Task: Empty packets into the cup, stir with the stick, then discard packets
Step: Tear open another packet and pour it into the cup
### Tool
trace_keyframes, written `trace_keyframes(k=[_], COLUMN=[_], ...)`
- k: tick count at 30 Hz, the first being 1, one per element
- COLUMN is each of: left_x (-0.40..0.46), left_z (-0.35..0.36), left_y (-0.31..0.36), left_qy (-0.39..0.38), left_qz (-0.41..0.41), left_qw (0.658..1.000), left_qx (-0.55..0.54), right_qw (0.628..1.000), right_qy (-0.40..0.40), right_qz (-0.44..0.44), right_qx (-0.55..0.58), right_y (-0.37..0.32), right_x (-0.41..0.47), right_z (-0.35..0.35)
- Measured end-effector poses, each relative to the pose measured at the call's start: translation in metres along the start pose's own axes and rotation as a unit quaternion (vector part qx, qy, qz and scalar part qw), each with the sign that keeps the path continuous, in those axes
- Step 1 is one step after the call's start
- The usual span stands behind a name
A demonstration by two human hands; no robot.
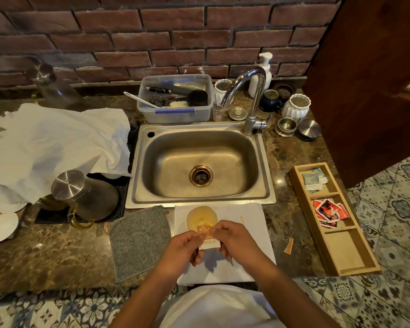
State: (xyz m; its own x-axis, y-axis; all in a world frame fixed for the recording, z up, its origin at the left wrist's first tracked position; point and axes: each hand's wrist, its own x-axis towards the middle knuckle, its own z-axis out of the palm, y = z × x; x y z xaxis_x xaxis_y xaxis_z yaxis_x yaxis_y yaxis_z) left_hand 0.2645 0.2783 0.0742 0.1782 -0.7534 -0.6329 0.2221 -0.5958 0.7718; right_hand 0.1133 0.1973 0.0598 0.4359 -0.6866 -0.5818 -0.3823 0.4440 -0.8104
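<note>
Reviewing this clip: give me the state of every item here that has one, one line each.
Packet: held by both hands over the cup's near rim.
Left hand: gripping packet.
Right hand: gripping packet.
Cup: upright, holding pale liquid.
Stick: lying right of the cup.
Sink: no dishes in it, wet.
Faucet: off.

steel sink (pixel 200 162) set in a marble counter (pixel 45 252), curved faucet (pixel 251 95) behind it, clear tub (pixel 175 114) of scrubbers beside the faucet, white cloth (pixel 57 143) left, grey mat (pixel 140 240) near front edge, white soap pump bottle (pixel 262 76) by brick wall (pixel 128 31)
</note>
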Motion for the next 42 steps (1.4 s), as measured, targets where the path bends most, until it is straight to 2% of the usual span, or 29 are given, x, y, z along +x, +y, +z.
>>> trace_keyframes(k=[7, 14, 22, 26, 31, 42], left_x=[0.004, 0.02, 0.046, 0.062, 0.079, 0.103], left_z=[0.021, 0.051, 0.111, 0.148, 0.179, 0.196], left_y=[0.0, -0.009, -0.031, -0.04, -0.053, -0.073], left_qy=[0.004, -0.027, -0.077, -0.086, -0.101, -0.083], left_qz=[0.082, 0.106, 0.077, 0.058, 0.044, 0.081], left_qw=[0.996, 0.991, 0.98, 0.971, 0.954, 0.884], left_qx=[0.04, 0.081, 0.164, 0.215, 0.278, 0.454], right_qw=[0.997, 0.996, 0.988, 0.984, 0.97, 0.96], right_qy=[0.031, 0.051, 0.142, 0.179, 0.222, 0.228], right_qz=[-0.036, -0.027, 0.002, 0.02, 0.055, 0.116], right_qx=[0.061, 0.072, 0.065, 0.001, -0.084, -0.115], right_y=[0.015, 0.042, 0.086, 0.11, 0.136, 0.158], right_x=[-0.006, -0.028, -0.053, -0.056, -0.051, -0.04], right_z=[-0.023, -0.06, -0.11, -0.132, -0.149, -0.157])
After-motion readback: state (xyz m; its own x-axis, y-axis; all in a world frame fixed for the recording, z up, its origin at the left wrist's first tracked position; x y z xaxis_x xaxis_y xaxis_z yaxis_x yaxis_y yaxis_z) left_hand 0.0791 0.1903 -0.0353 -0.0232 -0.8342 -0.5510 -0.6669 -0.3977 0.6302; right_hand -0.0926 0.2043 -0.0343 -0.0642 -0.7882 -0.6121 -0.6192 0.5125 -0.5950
